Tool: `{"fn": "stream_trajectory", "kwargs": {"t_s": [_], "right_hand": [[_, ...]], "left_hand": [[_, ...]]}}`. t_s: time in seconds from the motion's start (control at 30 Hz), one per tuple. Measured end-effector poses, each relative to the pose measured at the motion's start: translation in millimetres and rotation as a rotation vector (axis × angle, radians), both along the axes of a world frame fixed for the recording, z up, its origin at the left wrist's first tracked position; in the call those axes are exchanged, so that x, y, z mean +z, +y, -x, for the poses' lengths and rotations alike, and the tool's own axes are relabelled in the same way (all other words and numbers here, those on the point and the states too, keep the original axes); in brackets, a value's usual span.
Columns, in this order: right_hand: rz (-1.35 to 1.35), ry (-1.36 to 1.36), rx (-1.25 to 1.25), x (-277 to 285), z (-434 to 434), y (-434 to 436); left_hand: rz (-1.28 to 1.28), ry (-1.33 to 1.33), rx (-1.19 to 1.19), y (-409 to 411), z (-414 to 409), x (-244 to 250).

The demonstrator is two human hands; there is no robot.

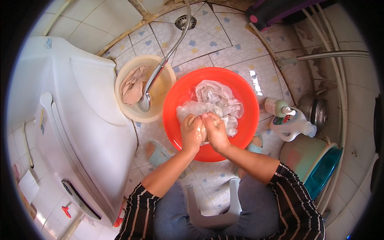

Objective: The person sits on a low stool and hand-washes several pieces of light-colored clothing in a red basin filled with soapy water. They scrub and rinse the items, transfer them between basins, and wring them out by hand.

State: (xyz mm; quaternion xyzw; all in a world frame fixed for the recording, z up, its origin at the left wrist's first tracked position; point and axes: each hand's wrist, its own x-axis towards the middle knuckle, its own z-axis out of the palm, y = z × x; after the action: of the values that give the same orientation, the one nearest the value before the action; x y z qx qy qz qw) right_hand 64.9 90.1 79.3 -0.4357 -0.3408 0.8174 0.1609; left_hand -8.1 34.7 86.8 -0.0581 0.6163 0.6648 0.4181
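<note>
Over the near part of a red plastic basin point(211, 153), my left hand point(192, 132) and my right hand point(215, 130) press together, knuckles up, both closed on a wet, light-coloured cloth point(204, 133) that shows between them. Most of that cloth is hidden by the fingers. White wet fabric point(214, 91) lies bunched in the basin with suds and water beyond my hands. Touching the red basin on the left, a cream basin point(121, 112) holds a beige cloth point(133, 87) and a chrome shower head point(145, 102), whose metal hose runs up past a floor drain point(185, 22).
A white appliance point(99, 120) fills the left side. At right stand a pump bottle point(276, 107), a white detergent jug point(289, 127), a metal kettle point(318, 112) and tilted stacked buckets point(306, 162). Pipes point(339, 75) line the right wall. My slippers point(157, 154) flank the red basin.
</note>
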Motion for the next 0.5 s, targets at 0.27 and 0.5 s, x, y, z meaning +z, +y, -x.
{"fn": "stream_trajectory", "kwargs": {"t_s": [0.27,0.5], "right_hand": [[0.414,-0.138,-0.074,-0.1,4.8,6.6],[-0.971,0.025,0.281,21.2,24.7,-8.9]], "left_hand": [[0.105,0.197,-0.284,-5.7,8.2,-8.2],[-0.061,-0.364,0.008,-20.2,73.9,-14.2]]}}
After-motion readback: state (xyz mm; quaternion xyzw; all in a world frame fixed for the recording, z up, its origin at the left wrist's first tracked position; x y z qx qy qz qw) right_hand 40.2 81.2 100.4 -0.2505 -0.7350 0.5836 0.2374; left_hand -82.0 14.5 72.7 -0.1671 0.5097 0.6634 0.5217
